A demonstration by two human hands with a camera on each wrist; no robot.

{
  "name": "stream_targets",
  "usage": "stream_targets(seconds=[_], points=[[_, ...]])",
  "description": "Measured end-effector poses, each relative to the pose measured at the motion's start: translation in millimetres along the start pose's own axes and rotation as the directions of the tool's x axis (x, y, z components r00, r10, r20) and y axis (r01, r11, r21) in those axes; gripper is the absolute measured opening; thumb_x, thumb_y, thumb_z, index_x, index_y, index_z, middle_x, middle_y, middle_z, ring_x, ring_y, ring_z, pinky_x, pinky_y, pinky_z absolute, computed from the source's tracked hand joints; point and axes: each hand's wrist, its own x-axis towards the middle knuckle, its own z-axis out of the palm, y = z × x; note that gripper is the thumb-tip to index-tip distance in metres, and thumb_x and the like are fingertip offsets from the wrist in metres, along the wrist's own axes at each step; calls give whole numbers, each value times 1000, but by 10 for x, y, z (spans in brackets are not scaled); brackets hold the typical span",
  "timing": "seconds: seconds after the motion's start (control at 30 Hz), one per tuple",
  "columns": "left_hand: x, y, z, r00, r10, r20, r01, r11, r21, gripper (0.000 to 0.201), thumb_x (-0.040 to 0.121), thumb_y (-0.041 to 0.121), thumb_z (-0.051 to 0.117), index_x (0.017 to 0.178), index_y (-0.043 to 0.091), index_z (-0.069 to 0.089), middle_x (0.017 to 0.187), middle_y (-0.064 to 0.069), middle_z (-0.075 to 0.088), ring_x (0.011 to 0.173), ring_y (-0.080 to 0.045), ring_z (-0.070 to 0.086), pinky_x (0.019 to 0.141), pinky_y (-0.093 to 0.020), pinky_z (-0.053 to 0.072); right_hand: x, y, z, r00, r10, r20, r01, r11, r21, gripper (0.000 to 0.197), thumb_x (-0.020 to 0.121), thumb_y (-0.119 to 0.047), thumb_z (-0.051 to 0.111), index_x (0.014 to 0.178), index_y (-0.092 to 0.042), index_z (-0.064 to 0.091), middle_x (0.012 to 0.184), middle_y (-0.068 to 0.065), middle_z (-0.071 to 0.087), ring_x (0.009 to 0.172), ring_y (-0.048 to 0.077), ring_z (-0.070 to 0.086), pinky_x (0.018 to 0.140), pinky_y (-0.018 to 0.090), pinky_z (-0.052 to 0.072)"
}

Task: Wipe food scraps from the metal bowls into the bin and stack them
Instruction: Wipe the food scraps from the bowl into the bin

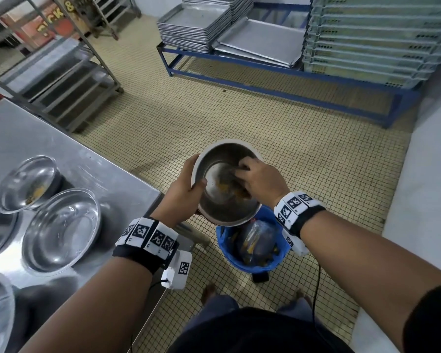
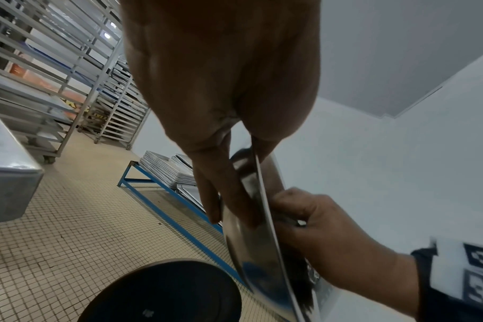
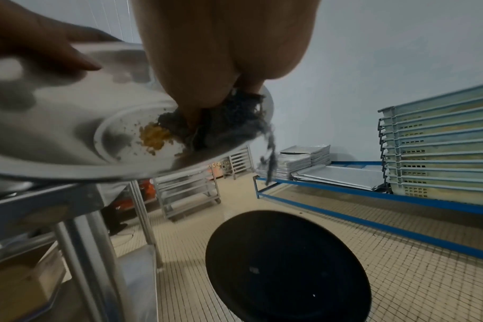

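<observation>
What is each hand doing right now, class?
Left hand: grips the metal bowl by its rim.
Right hand: holds a grey cloth inside it.

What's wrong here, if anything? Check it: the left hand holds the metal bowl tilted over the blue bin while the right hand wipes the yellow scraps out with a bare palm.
One thing is wrong: the right hand is not bare. The right wrist view shows it pressing a dark grey cloth against the yellow scraps. The rest holds: the left hand holds the metal bowl tilted over the blue bin.

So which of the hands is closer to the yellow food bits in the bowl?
Right. The right hand is inside the bowl, pressing a grey cloth beside the yellow scraps. The left hand grips the bowl's rim, farther away.
</observation>
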Motion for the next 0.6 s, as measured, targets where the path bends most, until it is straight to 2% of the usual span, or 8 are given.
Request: stream_targets(seconds=[0.07,0.13,0.23,0.3,0.37,0.47,0.5,0.6], points=[[14,-26,-10,1000,-8,-7,8,1000,2,50,110,23,49,155,38,31,110,13,63,91,-15,74,72,-34,64,-47,19,53,990,-2,141,13,997,-76,31,101,-26,54,129,-22,67,132,5,56,118,27,53,81,39,54],[24,-44,-10,1000,-11,-11,11,1000,12,50,110,23,49,155,38,31,110,8,65,89,-15,74,71,-33,64,-61,37,55,988,-25,155,38,996,-82,31,102,-28,52,129,-24,66,131,1,58,120,23,51,83,38,54],[31,-34,-2,1000,-12,-4,12,1000,25,50,111,22,48,155,39,30,105,6,65,82,-13,73,61,-25,61,0,70,-53,999,28,-41,-27,999,30,31,103,-31,53,125,-20,70,118,3,66,106,24,59,75,38,55],[25,2,8,1000,-16,12,16,1000,14,50,111,22,47,154,40,29,101,6,66,73,-15,73,53,-22,58,84,90,-140,989,48,-143,-44,999,33,31,102,-35,53,119,-17,72,111,4,67,93,23,61,67,34,54],[32,33,9,1000,-17,13,17,1000,7,51,111,22,47,154,41,29,100,5,66,71,-16,73,51,-21,56,146,101,-145,988,10,-152,-16,999,-42,32,103,-39,50,111,-15,69,105,4,61,83,18,58,58,29,50],[54,68,-8,1000,1,11,-1,1000,15,52,111,21,47,156,40,28,100,9,66,76,-13,72,50,-17,52,126,157,-76,996,35,-81,-42,995,-90,27,104,-43,48,110,-18,55,102,0,57,71,14,57,57,30,51],[61,69,-19,1000,12,10,-12,1000,17,52,111,21,48,156,40,28,101,11,66,80,-13,72,53,-18,54,88,175,-65,998,44,-41,-48,993,-109,28,103,-42,51,114,-17,57,105,1,58,74,15,58,58,30,51],[75,66,-48,999,48,4,-49,998,39,51,110,20,49,154,40,32,102,17,63,87,-8,70,62,-20,58,-44,219,-20,993,-3,114,30,971,-237,32,94,-39,67,123,-24,69,124,3,54,104,21,57,67,31,56]])
